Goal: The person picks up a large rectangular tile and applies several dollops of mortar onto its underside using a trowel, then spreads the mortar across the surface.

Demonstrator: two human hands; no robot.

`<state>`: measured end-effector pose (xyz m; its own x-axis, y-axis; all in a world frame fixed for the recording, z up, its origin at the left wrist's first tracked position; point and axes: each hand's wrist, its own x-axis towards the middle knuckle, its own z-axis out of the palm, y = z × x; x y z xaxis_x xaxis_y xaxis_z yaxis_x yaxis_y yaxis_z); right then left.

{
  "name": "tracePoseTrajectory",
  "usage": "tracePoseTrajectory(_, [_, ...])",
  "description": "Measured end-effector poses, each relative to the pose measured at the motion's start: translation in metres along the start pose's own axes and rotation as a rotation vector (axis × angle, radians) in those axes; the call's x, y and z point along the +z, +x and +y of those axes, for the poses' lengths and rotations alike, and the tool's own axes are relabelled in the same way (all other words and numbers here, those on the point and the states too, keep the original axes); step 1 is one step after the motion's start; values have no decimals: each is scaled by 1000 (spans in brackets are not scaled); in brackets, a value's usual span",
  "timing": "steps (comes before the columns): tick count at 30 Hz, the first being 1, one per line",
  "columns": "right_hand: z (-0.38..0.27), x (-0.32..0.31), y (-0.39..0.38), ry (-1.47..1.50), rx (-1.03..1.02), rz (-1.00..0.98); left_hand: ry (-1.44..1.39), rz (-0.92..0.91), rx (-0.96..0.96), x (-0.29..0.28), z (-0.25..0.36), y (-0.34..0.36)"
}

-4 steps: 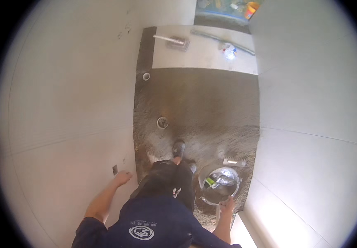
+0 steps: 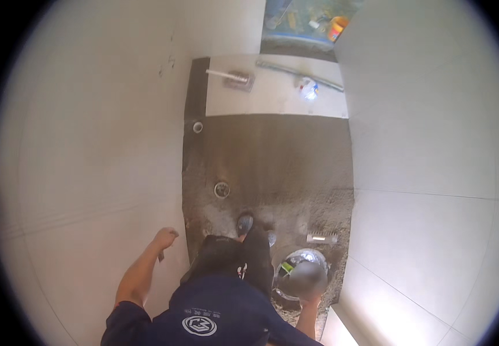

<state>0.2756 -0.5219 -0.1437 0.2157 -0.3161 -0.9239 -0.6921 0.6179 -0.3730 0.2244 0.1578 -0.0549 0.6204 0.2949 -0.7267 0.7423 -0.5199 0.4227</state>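
Observation:
My left hand [image 2: 167, 237] is beside the left wall, above a small dark cut-out [image 2: 161, 256] in it. Its fingers are loosely curled together, with nothing seen in them. On the right, my right hand [image 2: 311, 301] is at the near side of a round bucket [image 2: 321, 258]. A grey smeared patch covers its fingers and much of the bucket's inside, so I cannot see whether it grips anything. A green item [image 2: 286, 269] and a shiny lining show in the bucket.
A notched trowel [image 2: 322, 238] lies beyond the bucket. A drain opening [image 2: 221, 190] and a white pipe end [image 2: 198, 127] stand in the rough grey floor [image 2: 272, 155]. Farther off, a white tile [image 2: 272, 104] carries a handled tool [image 2: 238, 80], a long bar [image 2: 295, 73] and a bag [image 2: 308, 88].
The whole view has shifted, so the floor and bucket sit lower in it. My left hand has risen relative to the wall cut-out. The grey smear now hides my right hand's fingers.

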Motion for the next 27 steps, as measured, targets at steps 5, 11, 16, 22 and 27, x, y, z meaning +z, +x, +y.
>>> tracePoseTrajectory(5, [7, -69, -18, -63, 207, 133, -531, 16, -167, -62, 55, -15])
tracePoseTrajectory(11, [-43, -59, -24, -123, 317, 162, -657, 25, -257, -45, 101, 27])
tracePoseTrajectory(16, [-40, -47, -39, -329, 66, 73, -746, -231, -278, -10, 130, 33])
tracePoseTrajectory(22, [-63, 38, -47, -526, -188, -10, 27, -155, 92, -66, 177, 61])
tracePoseTrajectory(27, [-131, 138, -16, -500, -56, -31, 319, 19, 37, -182, 224, 182])
